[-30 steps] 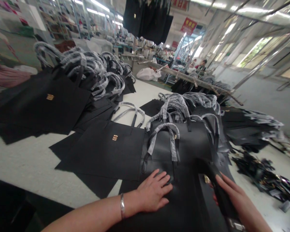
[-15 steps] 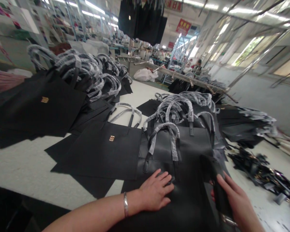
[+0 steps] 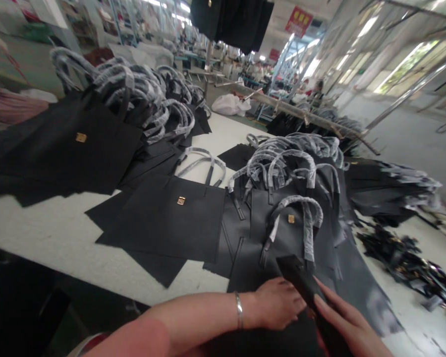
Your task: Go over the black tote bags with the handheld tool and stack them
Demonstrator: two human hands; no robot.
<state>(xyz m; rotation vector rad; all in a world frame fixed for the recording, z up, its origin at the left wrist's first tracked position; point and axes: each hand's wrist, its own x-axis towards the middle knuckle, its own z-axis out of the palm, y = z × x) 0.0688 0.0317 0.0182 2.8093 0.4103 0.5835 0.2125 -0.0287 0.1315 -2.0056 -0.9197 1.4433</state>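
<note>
My left hand rests low on a black handbag, its fingers curled together at the surface; their tips are partly hidden. Wrapped in clear film, the bag's handle stands up just beyond. In my right hand is a long, flat black piece with a blunt end, slanting up to the left close above my left fingers. Its exact kind does not show. To the left lies another black handbag with a gold clasp.
More black bags with film-wrapped handles are heaped at the far left, others behind my hands. Black parts with metal fittings lie on the right of the pale table. A metal rail runs beyond it.
My left hand has moved right and its spread fingers have curled. The black piece in my right hand has swung left towards it. The near bag's handle has shifted right, and a gold clasp now shows through it.
</note>
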